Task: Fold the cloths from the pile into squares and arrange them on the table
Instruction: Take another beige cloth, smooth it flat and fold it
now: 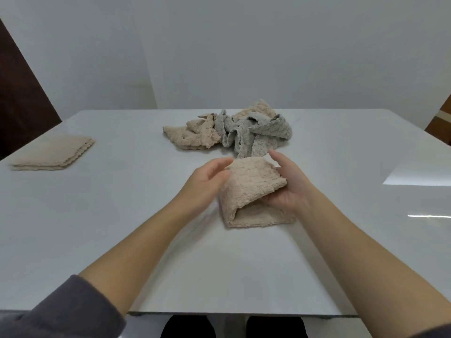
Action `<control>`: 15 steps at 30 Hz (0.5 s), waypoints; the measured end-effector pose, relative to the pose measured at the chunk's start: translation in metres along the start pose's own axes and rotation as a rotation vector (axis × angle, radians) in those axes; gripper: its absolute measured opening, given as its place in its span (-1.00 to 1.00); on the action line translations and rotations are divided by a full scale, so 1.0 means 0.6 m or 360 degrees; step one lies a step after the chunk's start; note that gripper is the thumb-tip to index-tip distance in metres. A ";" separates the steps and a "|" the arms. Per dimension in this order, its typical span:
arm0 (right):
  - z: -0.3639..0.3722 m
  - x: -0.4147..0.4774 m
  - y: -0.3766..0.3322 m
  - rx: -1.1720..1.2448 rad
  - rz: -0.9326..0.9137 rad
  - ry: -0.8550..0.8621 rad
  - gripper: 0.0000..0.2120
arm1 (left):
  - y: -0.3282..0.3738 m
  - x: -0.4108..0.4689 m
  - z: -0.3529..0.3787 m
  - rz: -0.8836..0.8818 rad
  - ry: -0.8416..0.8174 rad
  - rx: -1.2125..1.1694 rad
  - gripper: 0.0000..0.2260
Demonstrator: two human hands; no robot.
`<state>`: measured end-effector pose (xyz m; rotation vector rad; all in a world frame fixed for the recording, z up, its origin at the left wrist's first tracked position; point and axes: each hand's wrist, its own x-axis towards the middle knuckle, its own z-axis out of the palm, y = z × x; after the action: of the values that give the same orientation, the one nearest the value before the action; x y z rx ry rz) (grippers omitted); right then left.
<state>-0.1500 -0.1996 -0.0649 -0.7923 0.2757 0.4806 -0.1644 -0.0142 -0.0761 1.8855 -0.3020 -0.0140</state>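
— What are my hands doing?

— You're reaching both forearms forward. Your left hand (207, 184) is hanging relaxed, fingers loosely curved, brushing the beige cloth (253, 176). Your right hand (290, 189) is curling its fingers under that cloth's raised layer.

My right hand (290, 189) held up the top flap of a half-folded beige cloth (251, 189), my left hand (207, 181) touched its left edge, lower layer flat on white table (122, 215), crumpled pile (231, 130) just beyond, folded stack (52, 153) far left.
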 end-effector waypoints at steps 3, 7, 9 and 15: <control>-0.008 0.001 -0.006 -0.0131 0.0015 0.0038 -0.60 | -0.021 -0.003 0.025 0.0106 -0.0090 0.0423 -0.55; -0.019 -0.008 -0.019 -0.0349 0.0018 0.0152 -0.76 | -0.035 -0.004 0.045 0.0244 -0.0244 0.0986 -0.43; -0.034 -0.006 -0.026 -0.0468 -0.0009 0.0267 -0.77 | -0.037 -0.002 0.054 0.0268 -0.0316 0.1119 -0.42; -0.072 0.000 -0.031 -0.1235 -0.0379 0.0562 -0.51 | -0.054 0.002 0.062 0.0264 -0.0512 0.1569 -0.41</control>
<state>-0.1432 -0.2427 -0.0826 -1.6543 0.3176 0.2065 -0.1627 -0.0395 -0.1185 2.8299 -0.7889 -0.0662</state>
